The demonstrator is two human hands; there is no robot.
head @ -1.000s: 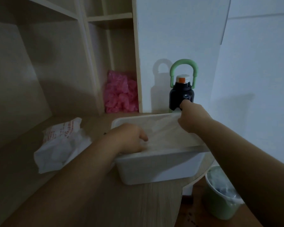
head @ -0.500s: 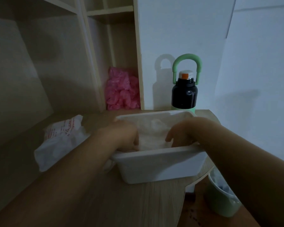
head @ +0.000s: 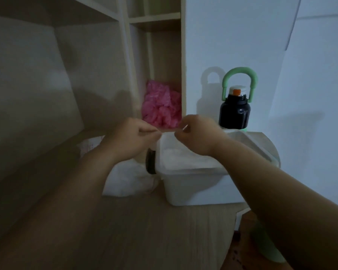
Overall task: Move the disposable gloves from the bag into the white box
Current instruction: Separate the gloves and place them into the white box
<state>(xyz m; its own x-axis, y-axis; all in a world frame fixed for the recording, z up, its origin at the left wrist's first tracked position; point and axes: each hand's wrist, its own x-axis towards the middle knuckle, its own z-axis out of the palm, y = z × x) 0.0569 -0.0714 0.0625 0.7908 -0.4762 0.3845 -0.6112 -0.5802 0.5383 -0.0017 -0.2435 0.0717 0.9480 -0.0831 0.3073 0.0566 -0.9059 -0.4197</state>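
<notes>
The white box [head: 193,186] stands on the wooden desk, with a heap of clear disposable gloves [head: 181,156] inside. Left of it lies the crumpled white bag [head: 125,180], its red-printed end partly hidden behind my left forearm. Both hands are raised above the box's far left corner. My left hand [head: 133,139] and my right hand [head: 199,135] each pinch one end of a thin clear glove [head: 168,130], which stretches between them and is barely visible. Their fingers are curled.
A black bottle [head: 235,112] with a green handle stands right behind the box. Pink plastic items [head: 160,108] fill the shelf niche at the back. A small dark object [head: 150,160] sits between bag and box. A green bin [head: 265,246] stands below the desk's right edge.
Both hands have come up out of the box and drawn together above its far left corner, pinching a thin glove. The view has shifted to the left.
</notes>
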